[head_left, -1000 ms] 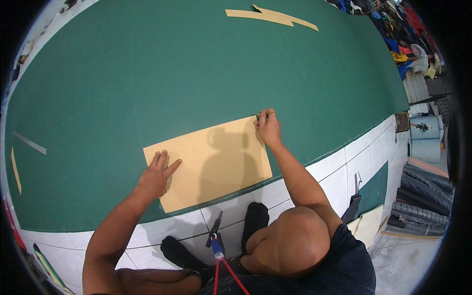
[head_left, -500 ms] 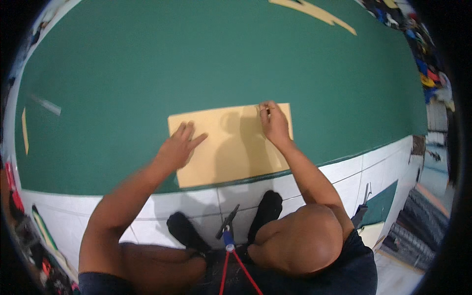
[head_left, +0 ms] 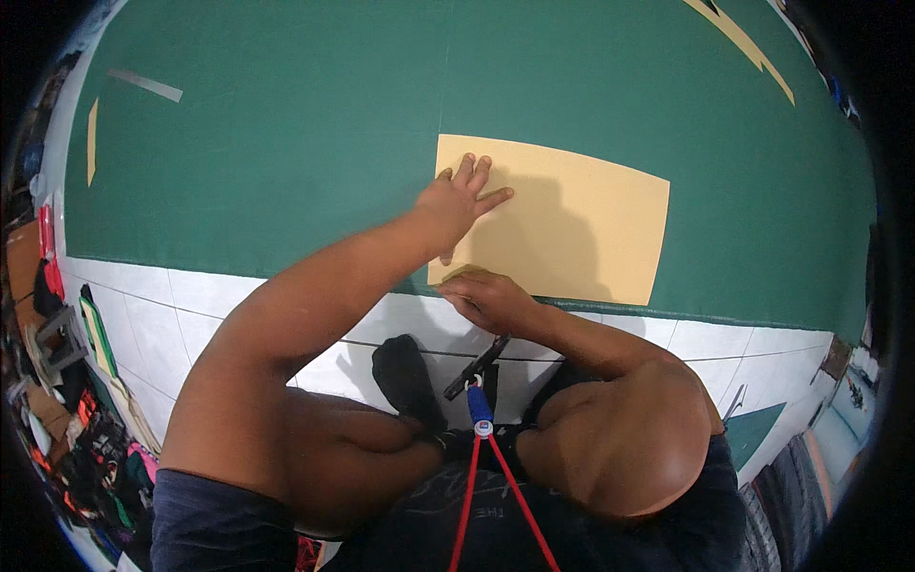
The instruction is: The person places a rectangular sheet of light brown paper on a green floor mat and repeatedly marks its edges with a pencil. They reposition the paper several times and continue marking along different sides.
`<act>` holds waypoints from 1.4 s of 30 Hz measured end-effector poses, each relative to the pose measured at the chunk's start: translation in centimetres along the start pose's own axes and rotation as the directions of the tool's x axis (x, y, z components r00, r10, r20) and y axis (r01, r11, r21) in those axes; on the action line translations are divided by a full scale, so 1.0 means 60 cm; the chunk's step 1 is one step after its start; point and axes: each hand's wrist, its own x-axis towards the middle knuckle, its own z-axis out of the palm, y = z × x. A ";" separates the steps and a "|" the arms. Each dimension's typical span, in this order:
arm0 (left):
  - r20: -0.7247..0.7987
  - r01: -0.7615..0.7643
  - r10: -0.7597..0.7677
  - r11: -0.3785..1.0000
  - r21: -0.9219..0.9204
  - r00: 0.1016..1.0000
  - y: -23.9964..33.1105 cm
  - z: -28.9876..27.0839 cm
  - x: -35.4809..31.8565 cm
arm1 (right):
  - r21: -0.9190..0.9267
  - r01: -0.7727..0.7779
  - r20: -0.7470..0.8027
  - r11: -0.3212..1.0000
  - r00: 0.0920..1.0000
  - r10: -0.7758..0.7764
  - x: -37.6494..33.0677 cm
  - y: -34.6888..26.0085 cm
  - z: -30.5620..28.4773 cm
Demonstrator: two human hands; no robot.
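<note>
My left hand (head_left: 462,198) lies open and flat on the tan sheet (head_left: 562,224), which rests on the green mat (head_left: 286,143). My right hand (head_left: 486,297) is closed, pinching the sheet's near-left corner.

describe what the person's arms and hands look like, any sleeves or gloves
Both forearms are bare, and the left hand and right hand wear no gloves; no rings or watch show. A short dark navy sleeve covers the left upper arm. The right shoulder wears the same dark navy fabric.

Dark navy shirt, bare forearms, black socks
</note>
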 end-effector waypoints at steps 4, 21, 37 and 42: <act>-0.035 0.012 -0.011 1.000 0.027 0.999 0.001 0.012 -0.001 | -0.033 -0.047 0.041 0.998 0.998 0.048 0.014 0.000 0.006; -0.001 0.012 -0.012 1.000 -0.001 1.000 0.006 0.002 0.009 | -0.263 -0.020 0.133 0.965 0.989 0.057 -0.001 -0.003 -0.005; 0.097 0.050 -0.058 0.995 0.085 0.994 0.022 -0.004 0.020 | -0.228 -0.132 0.026 0.965 0.990 0.142 -0.093 0.009 -0.070; 0.100 0.071 -0.081 0.992 0.100 0.992 0.022 0.007 0.022 | -0.226 -0.260 -0.083 0.939 0.965 0.247 -0.142 0.010 -0.098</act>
